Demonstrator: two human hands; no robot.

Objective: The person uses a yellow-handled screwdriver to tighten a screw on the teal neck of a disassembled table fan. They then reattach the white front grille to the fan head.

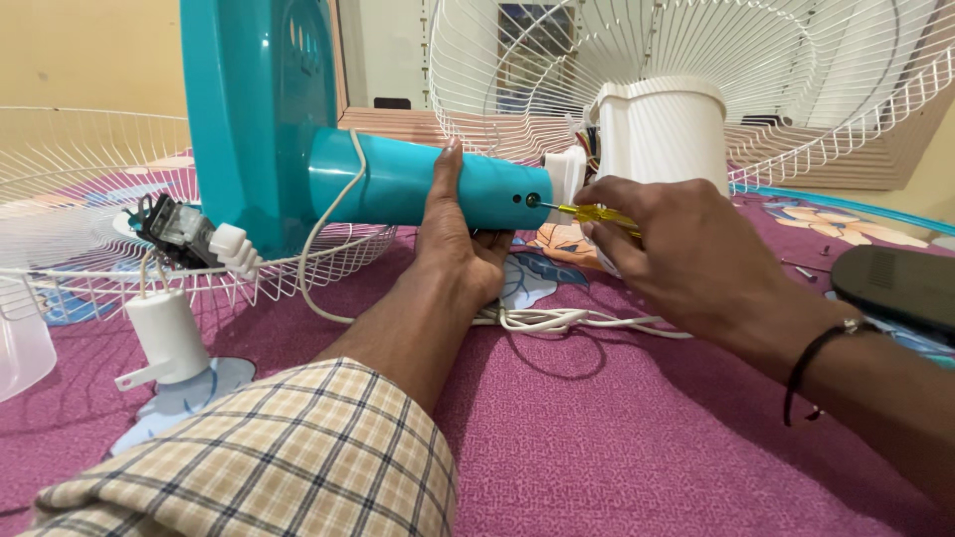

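Your left hand (456,244) sits at the centre of the frame, wrapped around the teal fan neck (418,184), a single tube that lies on its side and joins the teal base (254,109) standing on edge at the upper left. Your thumb points up over the tube and your fingers curl beneath it, so this hand is grasping the neck. One small dark hole shows near the tube's right end.

Your right hand (686,249), just right of centre, is clenched around one yellow-handled screwdriver (597,213). Its metal tip reaches left and touches the neck beside that hole. A dark band circles this wrist.

Behind your right hand stands one white motor housing (662,124), ribbed and upright, with a few coloured wires showing at its left edge.

You can count two white wire grilles: one (80,199) lying at the left edge of the frame, the other (696,60) propped up across the top right.

One white cord (557,320) runs over the neck, loops down and bunches on the purple floral cloth (617,438) below your hands.

At the lower left lies one white capacitor (167,336), and above it one dark switch block (179,231) with white buttons. One black flat object (895,288) rests at the right edge, with two or so small screws (806,268) just left of it. A clear plastic piece (20,348) shows at the far left.
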